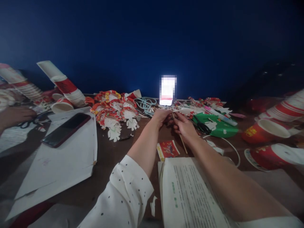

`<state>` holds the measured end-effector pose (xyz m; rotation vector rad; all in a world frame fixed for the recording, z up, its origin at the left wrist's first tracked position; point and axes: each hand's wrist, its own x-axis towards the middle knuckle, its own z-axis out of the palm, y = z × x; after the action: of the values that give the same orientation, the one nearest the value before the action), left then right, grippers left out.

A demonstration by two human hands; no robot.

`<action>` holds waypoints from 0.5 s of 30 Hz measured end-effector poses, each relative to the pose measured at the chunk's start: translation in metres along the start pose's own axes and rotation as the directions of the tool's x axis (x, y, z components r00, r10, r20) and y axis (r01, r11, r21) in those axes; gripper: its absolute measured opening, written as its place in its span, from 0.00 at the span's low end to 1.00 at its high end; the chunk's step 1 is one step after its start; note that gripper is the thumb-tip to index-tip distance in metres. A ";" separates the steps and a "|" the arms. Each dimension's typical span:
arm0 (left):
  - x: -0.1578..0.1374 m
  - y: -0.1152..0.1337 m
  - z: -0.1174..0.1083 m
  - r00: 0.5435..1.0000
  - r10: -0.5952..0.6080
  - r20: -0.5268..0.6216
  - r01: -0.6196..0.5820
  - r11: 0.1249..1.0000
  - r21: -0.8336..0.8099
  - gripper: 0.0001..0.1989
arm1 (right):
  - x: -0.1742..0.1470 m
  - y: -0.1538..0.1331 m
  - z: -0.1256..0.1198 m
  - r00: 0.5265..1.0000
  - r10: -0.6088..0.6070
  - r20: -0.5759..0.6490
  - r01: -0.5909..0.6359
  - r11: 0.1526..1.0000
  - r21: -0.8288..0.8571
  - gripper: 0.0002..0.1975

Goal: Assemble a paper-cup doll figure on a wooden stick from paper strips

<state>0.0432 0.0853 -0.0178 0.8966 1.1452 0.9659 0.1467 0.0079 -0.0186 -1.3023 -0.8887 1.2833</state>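
Both arms reach forward over the brown table, and the hands meet in front of a lit phone. Between the fingers of my right hand is a thin wooden stick, which slants down toward me. My left hand is closed near the stick's upper end; what its fingertips pinch is too small and hidden to name. Below the hands lies a red and yellow printed paper piece. Nearest me is a printed booklet, partly under my right forearm.
Cut red and white paper pieces are heaped at the left, beside a coiled pale-blue cord. Black-handled scissors rest on green paper. Red paper cups lie right. Left are a dark phone and another person's hand.
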 end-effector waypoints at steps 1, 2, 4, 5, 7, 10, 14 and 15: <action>0.001 0.000 0.000 1.000 -0.005 -0.003 0.005 1.000 0.011 0.13 | -0.001 0.000 0.000 1.000 -0.006 -0.004 0.006 1.000 -0.021 0.32; 0.001 -0.001 0.000 1.000 -0.010 -0.003 0.010 1.000 0.016 0.13 | -0.001 0.001 0.000 1.000 -0.013 -0.006 0.013 0.999 -0.046 0.33; 0.001 -0.001 0.000 1.000 -0.020 0.001 0.020 1.000 0.011 0.14 | -0.001 0.001 0.000 1.000 -0.027 -0.012 0.025 0.995 -0.096 0.34; 0.001 -0.001 0.000 1.000 -0.024 0.002 0.024 1.000 0.007 0.14 | -0.001 0.000 0.000 0.999 -0.030 -0.014 0.028 0.993 -0.113 0.34; 0.001 0.000 0.001 0.999 -0.032 -0.007 0.032 0.999 0.002 0.14 | 0.000 -0.001 0.000 0.999 -0.028 -0.020 0.025 0.991 -0.133 0.34; 0.000 0.002 0.001 0.999 -0.047 -0.019 0.047 0.999 -0.005 0.13 | 0.001 -0.001 -0.001 0.999 -0.024 -0.025 0.021 0.990 -0.140 0.35; -0.001 0.003 0.001 0.996 -0.090 -0.027 0.089 0.996 -0.024 0.13 | 0.007 0.002 -0.007 0.998 -0.060 -0.019 0.054 0.974 -0.220 0.31; -0.001 0.004 0.001 0.994 -0.101 -0.032 0.100 0.995 -0.028 0.13 | 0.009 0.003 -0.008 0.996 -0.084 -0.019 0.076 0.959 -0.273 0.30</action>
<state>0.0437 0.0851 -0.0136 0.7970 1.1919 0.9140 0.1555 0.0141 -0.0247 -1.4784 -1.1145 1.1026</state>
